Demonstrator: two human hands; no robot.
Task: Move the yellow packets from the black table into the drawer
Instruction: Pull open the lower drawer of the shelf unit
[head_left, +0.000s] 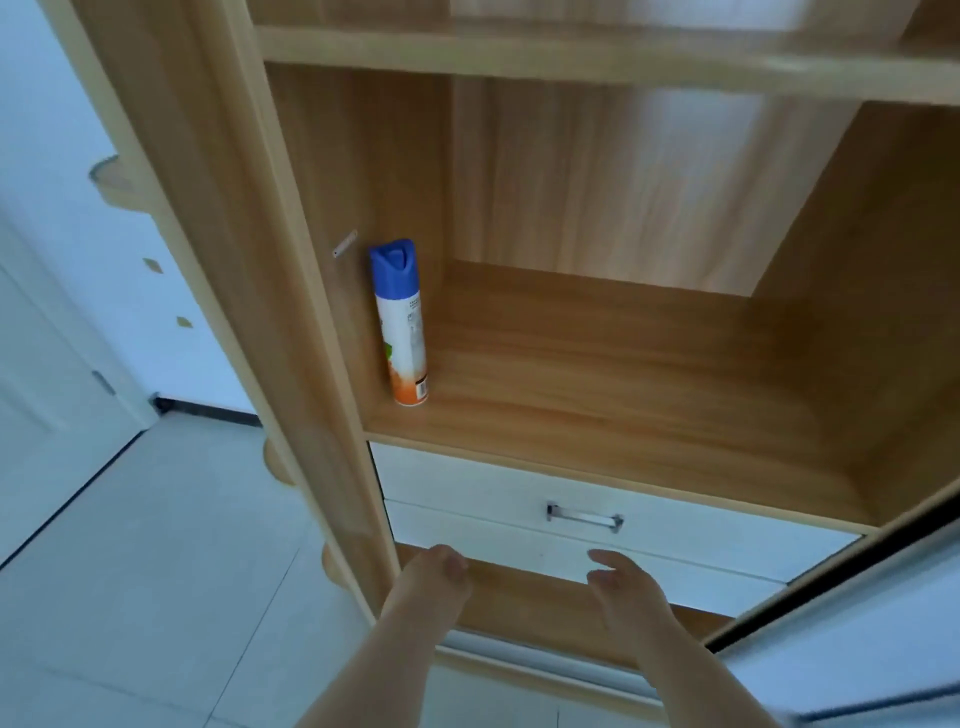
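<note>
Low before the wardrobe (291, 260), close to its two white drawer fronts: left hand (434, 574) with fingers loosely bent, pinching nothing; right hand (621, 579) with fingers relaxed and slightly spread, equally empty. Both hands near the lower front (519, 543), apart from each other; touching it or not, impossible to tell through the blur.

No yellow packets anywhere in view, and no black table either; presumably somewhere outside the picture. Looks like the opening step, with none of the carrying visibly done.

To do it well: reach up with the right hand to the metal handle (584, 518) on the upper drawer (467, 488), hook the fingers behind the bar at its middle, and pull straight outward to avoid racking the front. Keep the left hand off the gap between the fronts. No handle in sight on the lower front, so better to go for the upper one. Draw it out far enough to lay packets flat, then leave it open for the trips to come.

Both drawers apparently shut, contents hidden. Above them, open shelf (623, 374) carrying only a spray can (402, 322), blue-capped, upright at the front left corner, just beside the side wall. Higher compartment blurred, contents unclear. Pale tiled floor (156, 545) off to the left.
</note>
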